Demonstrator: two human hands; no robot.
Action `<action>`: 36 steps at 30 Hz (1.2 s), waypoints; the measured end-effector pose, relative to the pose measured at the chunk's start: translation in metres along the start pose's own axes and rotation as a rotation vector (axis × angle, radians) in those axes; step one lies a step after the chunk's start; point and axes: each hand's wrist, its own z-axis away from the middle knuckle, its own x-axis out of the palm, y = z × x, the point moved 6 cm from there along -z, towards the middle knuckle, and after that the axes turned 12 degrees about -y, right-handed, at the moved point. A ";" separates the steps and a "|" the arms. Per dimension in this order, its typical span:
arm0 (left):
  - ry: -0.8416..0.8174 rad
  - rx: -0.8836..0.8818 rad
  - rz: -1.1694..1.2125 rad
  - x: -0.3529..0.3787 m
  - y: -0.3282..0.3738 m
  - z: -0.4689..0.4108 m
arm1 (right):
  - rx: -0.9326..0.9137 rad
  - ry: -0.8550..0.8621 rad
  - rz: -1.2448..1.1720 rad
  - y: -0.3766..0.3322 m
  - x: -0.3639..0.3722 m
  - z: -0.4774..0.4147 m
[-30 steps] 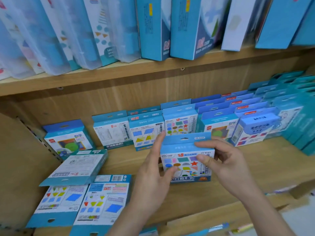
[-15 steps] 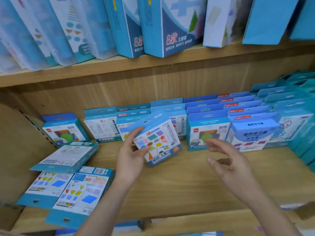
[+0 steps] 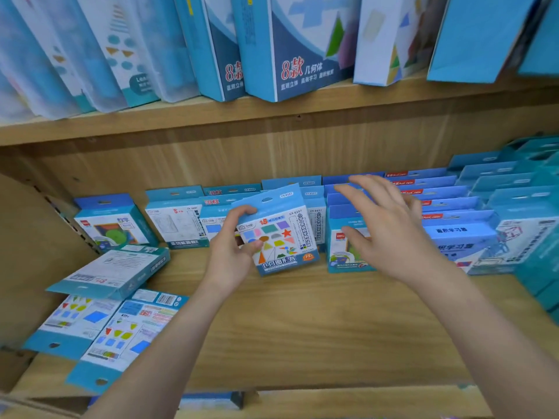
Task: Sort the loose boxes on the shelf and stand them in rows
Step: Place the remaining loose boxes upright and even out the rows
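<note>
My left hand (image 3: pixel 231 252) grips a small blue and white box with coloured shapes (image 3: pixel 279 234) by its left edge, tilted, its lower corner at the wooden shelf board (image 3: pixel 317 322), in front of a row of standing boxes (image 3: pixel 314 204). My right hand (image 3: pixel 390 234) hovers with fingers spread over the blue boxes standing to the right (image 3: pixel 341 255), holding nothing. At the left, three loose boxes lie flat or leaning: one on top (image 3: pixel 112 272), two beneath it (image 3: pixel 75 323) (image 3: pixel 130 337).
More rows of blue boxes stand at the right (image 3: pixel 484 225) and far right (image 3: pixel 538 237). Single boxes stand at the back left (image 3: pixel 112 220) (image 3: pixel 177 219). The upper shelf (image 3: pixel 211 116) carries large boxes and folders. The shelf's side wall (image 3: pixel 33 252) is at the left.
My right hand let go of the shapes box and moved up and right over the standing boxes. My left hand carried the box back toward the row and tilted it.
</note>
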 end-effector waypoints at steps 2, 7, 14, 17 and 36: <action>-0.008 0.006 -0.029 0.002 0.000 -0.003 | -0.006 -0.077 0.048 0.000 -0.002 -0.012; -0.044 0.101 -0.236 0.012 0.003 -0.005 | -0.019 -0.201 0.109 0.004 0.001 -0.030; 0.021 0.148 -0.367 0.027 0.005 -0.007 | -0.049 -0.263 0.104 0.009 0.004 -0.041; 0.057 0.171 -0.459 0.030 0.011 -0.009 | -0.044 -0.295 0.103 0.012 0.004 -0.043; 0.119 0.211 -0.750 0.039 0.021 -0.016 | -0.044 -0.383 0.387 0.021 0.005 -0.031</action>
